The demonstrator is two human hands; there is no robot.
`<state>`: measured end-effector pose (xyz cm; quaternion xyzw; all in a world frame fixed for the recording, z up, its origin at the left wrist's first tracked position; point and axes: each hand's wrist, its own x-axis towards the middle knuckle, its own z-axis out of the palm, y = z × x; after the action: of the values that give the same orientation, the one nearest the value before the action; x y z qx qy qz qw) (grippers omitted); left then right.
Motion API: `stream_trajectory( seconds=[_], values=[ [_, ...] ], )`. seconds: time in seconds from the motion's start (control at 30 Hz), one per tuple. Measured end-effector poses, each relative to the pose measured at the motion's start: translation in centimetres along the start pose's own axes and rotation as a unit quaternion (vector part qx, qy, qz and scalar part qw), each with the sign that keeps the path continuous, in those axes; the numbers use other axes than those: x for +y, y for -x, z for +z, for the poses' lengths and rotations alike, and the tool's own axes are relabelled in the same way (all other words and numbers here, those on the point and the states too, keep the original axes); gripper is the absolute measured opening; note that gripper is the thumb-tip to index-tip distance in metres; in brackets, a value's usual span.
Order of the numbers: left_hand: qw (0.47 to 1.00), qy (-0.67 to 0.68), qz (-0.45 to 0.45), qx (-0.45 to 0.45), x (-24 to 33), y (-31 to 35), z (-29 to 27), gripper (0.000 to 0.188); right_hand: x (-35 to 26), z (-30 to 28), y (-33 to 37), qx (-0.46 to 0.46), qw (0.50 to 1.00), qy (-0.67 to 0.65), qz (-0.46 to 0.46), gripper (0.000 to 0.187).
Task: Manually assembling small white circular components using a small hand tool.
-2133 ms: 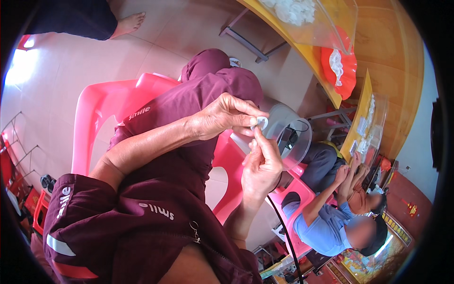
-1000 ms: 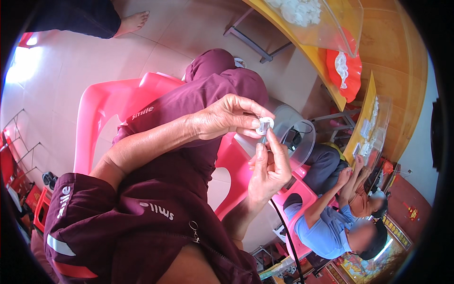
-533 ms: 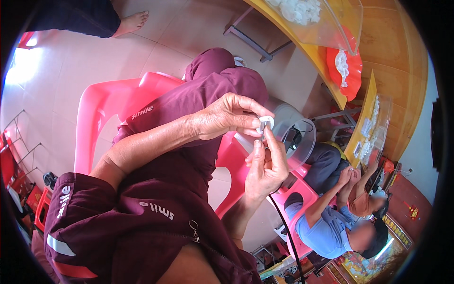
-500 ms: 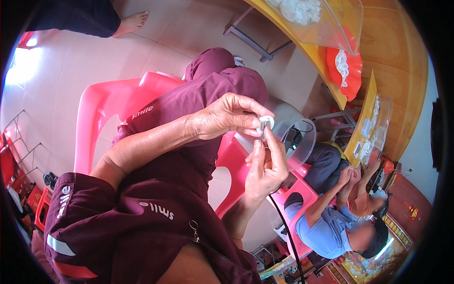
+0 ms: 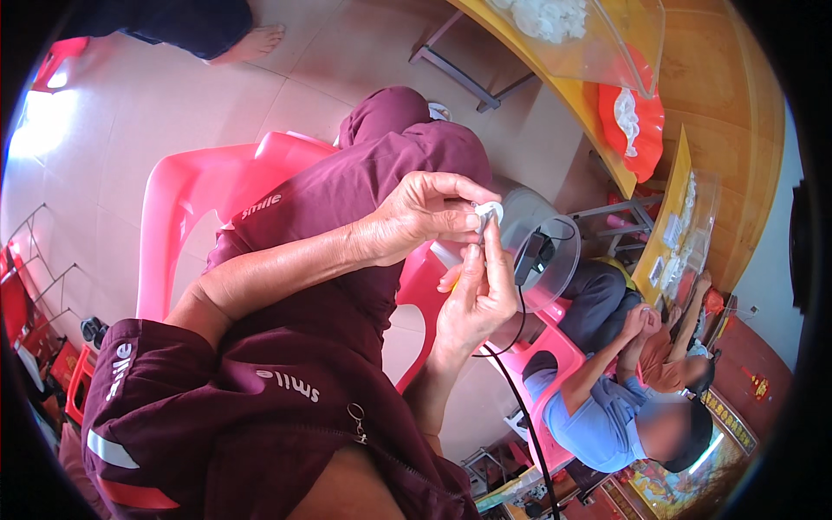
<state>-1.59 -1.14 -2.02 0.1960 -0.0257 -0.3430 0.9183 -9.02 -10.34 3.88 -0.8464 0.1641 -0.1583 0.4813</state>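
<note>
My left hand [image 5: 420,217], closed in a pinch, holds a small white round plastic piece [image 5: 491,210] at its fingertips. Just below it, my right hand [image 5: 475,303] is closed on a small thin metal blade [image 5: 483,232], which is pressed close to the white piece. A bit of yellow shows by the right palm, perhaps the blade's handle; the fingers hide most of it. Both hands are above my right thigh and close together, the fingertips nearly touching.
Behind my hands stands a clear round plastic tub [image 5: 555,260] with dark items. A black cable [image 5: 529,407] hangs near my right wrist. Upper right are a yellow table [image 5: 598,143], a clear bin [image 5: 637,43] of white pieces and a red dish [image 5: 646,143]. Other people sit at right.
My right hand has shifted slightly up and left, and the white piece has tilted. More of the cable shows beside the right hand. The bare foot at upper left has moved a little right.
</note>
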Motion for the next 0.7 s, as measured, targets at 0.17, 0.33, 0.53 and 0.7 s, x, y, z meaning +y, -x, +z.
stream_trajectory(
  seconds=[0.17,0.33,0.53,0.7],
  values=[
    [0.998,-0.019,0.054,-0.025,-0.7,-0.3,-0.4,0.027,0.3,-0.1,-0.1,-0.001,0.999,0.036,-0.005,0.039],
    [0.991,-0.112,0.056,-0.037,-0.3,-0.2,-0.4,0.026,0.7,-1.1,-0.2,-0.018,0.995,0.089,-0.048,0.039],
    [0.996,-0.078,0.004,-0.042,0.0,-0.2,-0.3,0.028,0.1,-1.7,0.1,-0.013,0.999,0.023,-0.028,0.033],
    [0.996,-0.079,0.006,-0.041,0.1,-0.2,-0.3,0.029,0.4,-1.6,0.1,-0.029,0.999,0.025,-0.024,0.038]
  ],
)
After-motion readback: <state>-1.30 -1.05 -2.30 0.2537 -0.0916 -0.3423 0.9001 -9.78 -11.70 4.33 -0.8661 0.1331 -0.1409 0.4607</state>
